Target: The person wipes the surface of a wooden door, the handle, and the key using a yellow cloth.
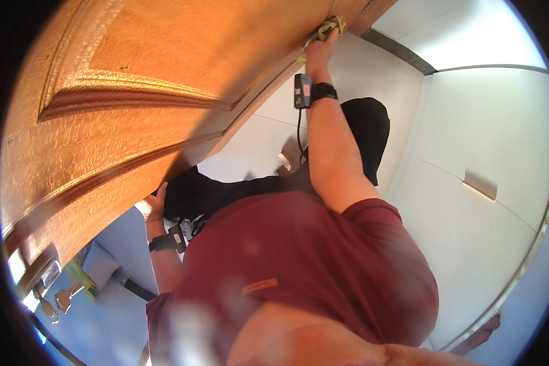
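Observation:
A panelled wooden door (174, 50) with raised mouldings fills the upper left. My right hand (321, 50) is stretched far out and holds a bunched yellowish cloth (331, 28) against the door's bottom edge, close to the frame. At the door's near edge, my left hand (154, 203) grips it with the thumb up; its other fingers are mostly hidden. Each wrist wears a black strap with a small box, and a cable runs from the right one (303, 91).
Keys (64, 298) hang by the door handle (45, 274) at lower left, with a yellow-green item (84, 279) beyond. Pale tiles (476, 137) lie to the right, near a dark threshold strip (400, 51). A dark red object (482, 331) lies at lower right.

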{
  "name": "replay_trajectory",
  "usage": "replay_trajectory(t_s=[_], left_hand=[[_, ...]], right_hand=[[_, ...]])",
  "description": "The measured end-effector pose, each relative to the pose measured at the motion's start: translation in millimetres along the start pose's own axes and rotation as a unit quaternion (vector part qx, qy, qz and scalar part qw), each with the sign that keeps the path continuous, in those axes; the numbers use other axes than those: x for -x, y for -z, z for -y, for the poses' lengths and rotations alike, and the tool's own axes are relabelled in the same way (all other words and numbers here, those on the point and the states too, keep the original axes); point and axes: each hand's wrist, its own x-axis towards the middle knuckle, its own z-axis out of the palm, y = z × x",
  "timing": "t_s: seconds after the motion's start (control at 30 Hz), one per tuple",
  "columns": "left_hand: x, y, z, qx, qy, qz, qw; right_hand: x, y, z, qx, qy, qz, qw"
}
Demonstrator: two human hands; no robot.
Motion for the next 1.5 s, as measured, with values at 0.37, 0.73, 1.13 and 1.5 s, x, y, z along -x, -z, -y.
replay_trajectory(t_s=[0.37,0.73,1.13,1.5], left_hand=[[2,0,1,-0.046,0.005,-0.021,0.999],[-29,34,-53,-0.029,-0.049,-0.074,0.996],[-34,46,-64,0.050,-0.037,-0.065,0.996],[-40,59,-74,0.077,-0.064,-0.094,0.991]], right_hand=[[30,28,57,0.080,-0.025,0.230,0.970],[222,-10,81,0.069,0.027,0.246,0.966],[248,2,170,-0.088,-0.078,0.381,0.917],[172,57,374,-0.359,-0.188,0.479,0.778]])
